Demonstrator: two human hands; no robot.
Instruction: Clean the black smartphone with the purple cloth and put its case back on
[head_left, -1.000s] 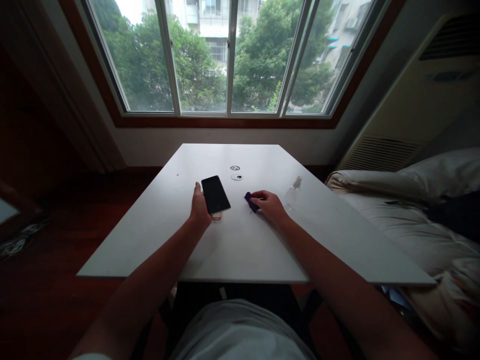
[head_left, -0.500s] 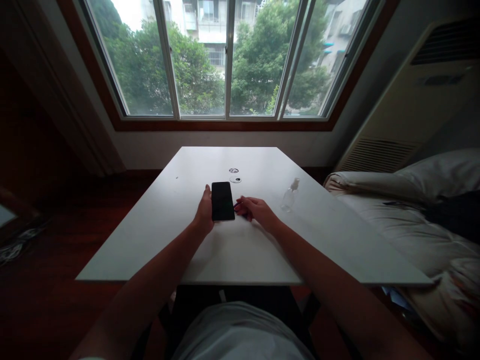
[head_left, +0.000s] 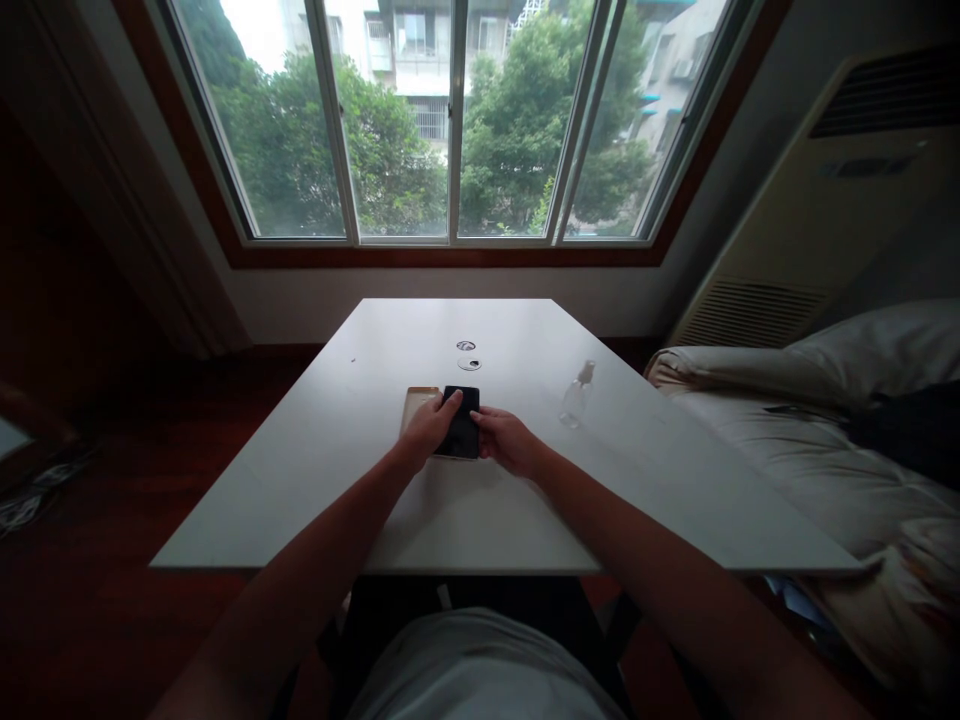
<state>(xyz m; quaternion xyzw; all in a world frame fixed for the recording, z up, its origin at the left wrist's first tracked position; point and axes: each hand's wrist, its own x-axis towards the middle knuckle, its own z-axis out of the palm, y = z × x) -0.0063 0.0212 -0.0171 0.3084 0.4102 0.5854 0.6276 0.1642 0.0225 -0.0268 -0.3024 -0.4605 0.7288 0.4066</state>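
A black-faced phone is between my hands, above the middle of the white table. My left hand is closed on its left side, with the thumb lying over the dark face. My right hand pinches the phone's right edge. To the left of the phone, partly covered by my left hand, is a flat beige, gold-edged panel; whether it is a back cover or another device I cannot tell. Just beyond the phone lie two small round flat pieces, one white disc and one dark-patterned disc.
A clear spray bottle stands on the table to the right of my right hand. A tiny dark speck lies at the left. A pale sofa borders the right side, and a window is behind the table.
The phone has shifted right and lower, and the beige panel now shows at its left. My left thumb has moved over the face. My right hand now grips the edge; its thin dark item no longer shows.
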